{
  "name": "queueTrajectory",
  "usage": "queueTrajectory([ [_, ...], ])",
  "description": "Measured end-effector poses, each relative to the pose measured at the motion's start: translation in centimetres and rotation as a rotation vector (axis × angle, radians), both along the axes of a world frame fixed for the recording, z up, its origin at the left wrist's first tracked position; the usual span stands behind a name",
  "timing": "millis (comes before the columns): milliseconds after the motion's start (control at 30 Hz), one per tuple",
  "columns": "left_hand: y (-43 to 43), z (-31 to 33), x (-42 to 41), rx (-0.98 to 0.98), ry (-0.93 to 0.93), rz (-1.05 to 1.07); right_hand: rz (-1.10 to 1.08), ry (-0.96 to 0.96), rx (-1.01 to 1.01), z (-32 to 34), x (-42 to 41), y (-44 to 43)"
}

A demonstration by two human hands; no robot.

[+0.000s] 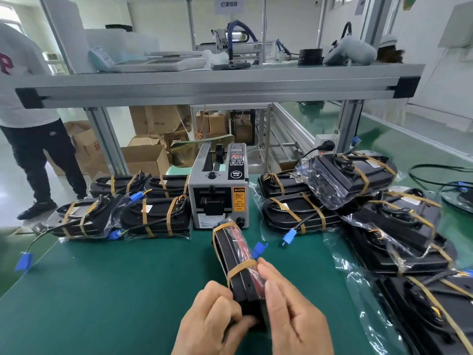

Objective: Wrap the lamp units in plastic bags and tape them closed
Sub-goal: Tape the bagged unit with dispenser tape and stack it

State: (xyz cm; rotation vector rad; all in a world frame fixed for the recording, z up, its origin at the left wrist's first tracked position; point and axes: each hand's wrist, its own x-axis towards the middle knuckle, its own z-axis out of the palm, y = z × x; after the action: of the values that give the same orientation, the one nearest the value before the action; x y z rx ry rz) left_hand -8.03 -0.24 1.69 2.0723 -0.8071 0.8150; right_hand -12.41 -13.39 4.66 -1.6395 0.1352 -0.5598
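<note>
A black lamp unit (pixel 236 260) with red on one face, two tan bands and a blue connector is held on edge above the green mat, its far end near the tape dispenser. My left hand (pixel 212 321) grips its near end from the left, thumb underneath. From the right, my right hand (pixel 291 316) pinches the same end, fingers along the red side over thin clear plastic. The grey automatic tape dispenser (pixel 220 190) stands straight behind the unit.
Bagged lamp units lie in a row at the left (pixel 153 216) and in a loose pile at the right (pixel 399 226). The green mat (pixel 102 290) covers the table. An aluminium shelf (pixel 217 83) spans overhead. A person in a white top (pixel 30 124) stands at far left.
</note>
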Motion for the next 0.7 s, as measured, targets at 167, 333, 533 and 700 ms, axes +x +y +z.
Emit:
queueTrajectory([
  [167, 0.4, 0.9, -0.3, 0.006, 0.051, -0.109, -0.013, 0.002, -0.029, -1.0, 0.3, -0.8],
  [333, 0.6, 4.9, 3.1, -0.369, 0.257, 0.052, -0.093, -0.062, -0.045, -1.1, 0.5, -1.2],
  [533, -0.3, 6.7, 13.3, -0.898, 1.117, 0.227, -0.116, -0.075, -0.124, -0.7, 0.6, -1.1],
  [700, -1.2, 5.9, 16.5, -1.015, 1.328, 0.257, -0.113, -0.089, -0.118, -0.8, 0.7, -1.4],
])
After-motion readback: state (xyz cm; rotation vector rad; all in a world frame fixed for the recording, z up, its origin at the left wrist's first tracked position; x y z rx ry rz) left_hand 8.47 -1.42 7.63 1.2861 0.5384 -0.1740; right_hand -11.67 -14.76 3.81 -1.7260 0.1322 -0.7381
